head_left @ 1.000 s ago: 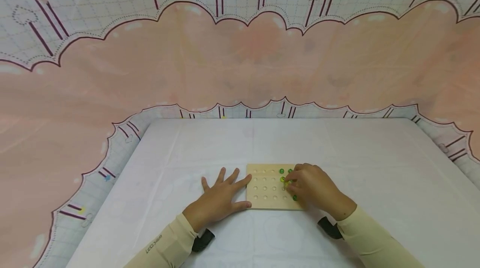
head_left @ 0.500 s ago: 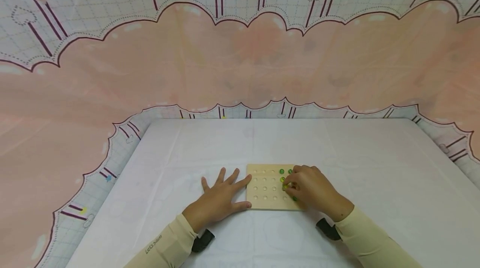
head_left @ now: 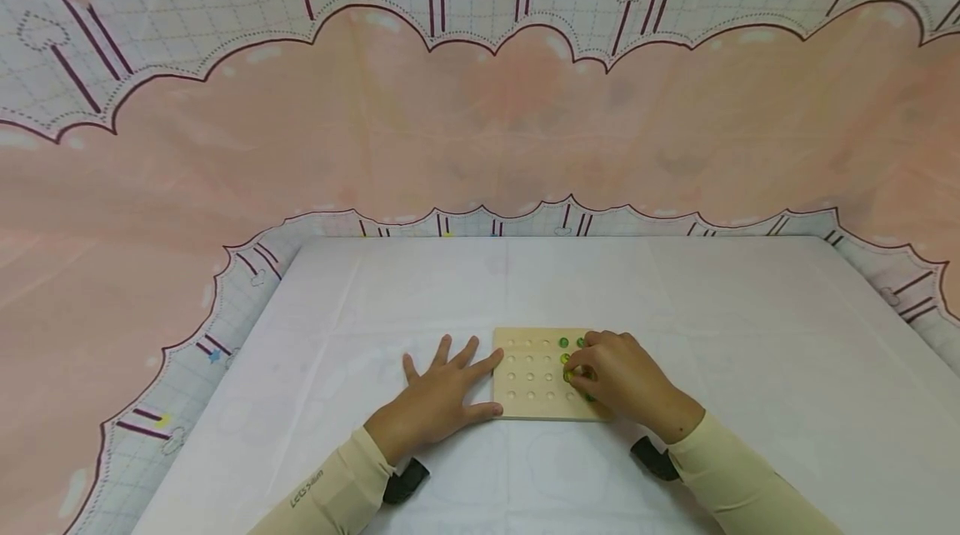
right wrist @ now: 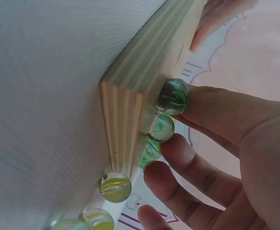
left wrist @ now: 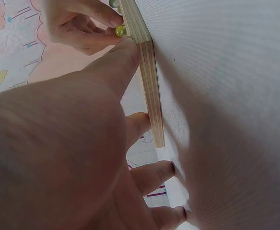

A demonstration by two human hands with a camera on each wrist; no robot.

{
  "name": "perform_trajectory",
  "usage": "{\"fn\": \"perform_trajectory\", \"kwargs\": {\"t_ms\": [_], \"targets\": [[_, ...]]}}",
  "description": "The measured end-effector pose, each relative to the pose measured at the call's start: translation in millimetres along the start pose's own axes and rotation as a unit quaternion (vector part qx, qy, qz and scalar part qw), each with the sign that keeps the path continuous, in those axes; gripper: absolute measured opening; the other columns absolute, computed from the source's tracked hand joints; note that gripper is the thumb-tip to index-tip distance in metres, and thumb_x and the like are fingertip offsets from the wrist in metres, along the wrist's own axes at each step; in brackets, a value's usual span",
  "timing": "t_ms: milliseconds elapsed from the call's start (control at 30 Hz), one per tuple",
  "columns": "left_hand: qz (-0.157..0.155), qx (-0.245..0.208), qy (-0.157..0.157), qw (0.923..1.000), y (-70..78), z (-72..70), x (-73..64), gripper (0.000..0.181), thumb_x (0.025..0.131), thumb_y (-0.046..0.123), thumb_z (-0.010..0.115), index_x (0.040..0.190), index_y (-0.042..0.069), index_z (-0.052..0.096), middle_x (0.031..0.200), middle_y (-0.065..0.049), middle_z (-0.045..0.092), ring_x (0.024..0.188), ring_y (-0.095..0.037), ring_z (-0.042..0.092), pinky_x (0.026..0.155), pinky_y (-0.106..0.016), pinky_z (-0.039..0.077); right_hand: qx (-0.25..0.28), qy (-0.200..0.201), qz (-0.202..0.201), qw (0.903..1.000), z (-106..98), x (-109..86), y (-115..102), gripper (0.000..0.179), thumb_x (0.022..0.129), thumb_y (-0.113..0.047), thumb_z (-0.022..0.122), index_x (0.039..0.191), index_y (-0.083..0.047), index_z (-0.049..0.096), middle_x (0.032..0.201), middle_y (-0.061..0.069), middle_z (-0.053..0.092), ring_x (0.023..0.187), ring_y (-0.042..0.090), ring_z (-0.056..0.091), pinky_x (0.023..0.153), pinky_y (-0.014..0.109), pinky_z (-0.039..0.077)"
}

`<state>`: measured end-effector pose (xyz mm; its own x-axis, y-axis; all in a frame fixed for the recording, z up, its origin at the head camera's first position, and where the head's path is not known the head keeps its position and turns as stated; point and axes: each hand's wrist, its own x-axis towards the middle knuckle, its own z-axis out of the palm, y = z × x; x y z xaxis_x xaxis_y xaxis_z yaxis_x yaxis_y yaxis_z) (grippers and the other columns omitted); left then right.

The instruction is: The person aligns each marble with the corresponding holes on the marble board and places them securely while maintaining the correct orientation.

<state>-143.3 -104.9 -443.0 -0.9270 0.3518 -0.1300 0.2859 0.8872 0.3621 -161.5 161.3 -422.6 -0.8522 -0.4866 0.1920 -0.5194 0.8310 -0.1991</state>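
Note:
A pale wooden board (head_left: 521,385) with rows of round hollows lies on the white table. My left hand (head_left: 442,393) is spread flat beside it, thumb and index finger touching its left edge. My right hand (head_left: 626,377) is over the board's right part, pinching a yellow marble (left wrist: 121,31) between thumb and index finger, down at the board's surface. A green marble (head_left: 563,342) sits in the far row, with a yellow-green marble (head_left: 565,358) in the row nearer me. In the right wrist view, another green marble (right wrist: 173,97) rests on the board near its corner. Part of the board is hidden under my right hand.
Beyond the board's right edge, a yellow-striped marble (right wrist: 115,187) and a few others lie on the table, mostly hidden from the head view by my right hand. A patterned pink cloth (head_left: 465,127) hangs behind the white table (head_left: 420,285).
My right hand has shifted slightly left and toward me, bringing the yellow marble to a hollow in the third row. The left hand and the board have stayed in place.

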Motion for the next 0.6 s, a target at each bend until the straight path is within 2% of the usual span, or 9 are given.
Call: {"fn": "perform_trajectory", "kwargs": {"t_ms": [233,600], "targets": [[0.004,-0.001,0.002,1.0000,-0.7,-0.6,-1.0,0.077,0.086,0.064,0.065,0.154,0.041,0.036,0.166,-0.006,0.027,0.153,-0.047,0.010,0.101,-0.088,0.002,-0.005,0.005,-0.004,1.0000,-0.3,-0.8,-1.5,0.010,0.078,-0.017,0.085,0.087,-0.019,0.081,0.071,-0.009,0.055,0.060,0.006,0.038,0.062,0.026,0.037],[0.008,-0.003,0.002,1.0000,-2.2,0.1,-2.1,0.078,0.085,0.063,0.065,0.154,0.040,0.037,0.165,-0.006,0.028,0.153,-0.048,0.011,0.100,-0.089,0.003,0.019,0.013,0.006,0.9997,-7.5,-5.3,0.4,0.013,0.077,-0.017,0.086,0.089,-0.018,0.081,0.076,-0.009,0.060,0.064,0.004,0.043,0.065,0.026,0.039]]}}
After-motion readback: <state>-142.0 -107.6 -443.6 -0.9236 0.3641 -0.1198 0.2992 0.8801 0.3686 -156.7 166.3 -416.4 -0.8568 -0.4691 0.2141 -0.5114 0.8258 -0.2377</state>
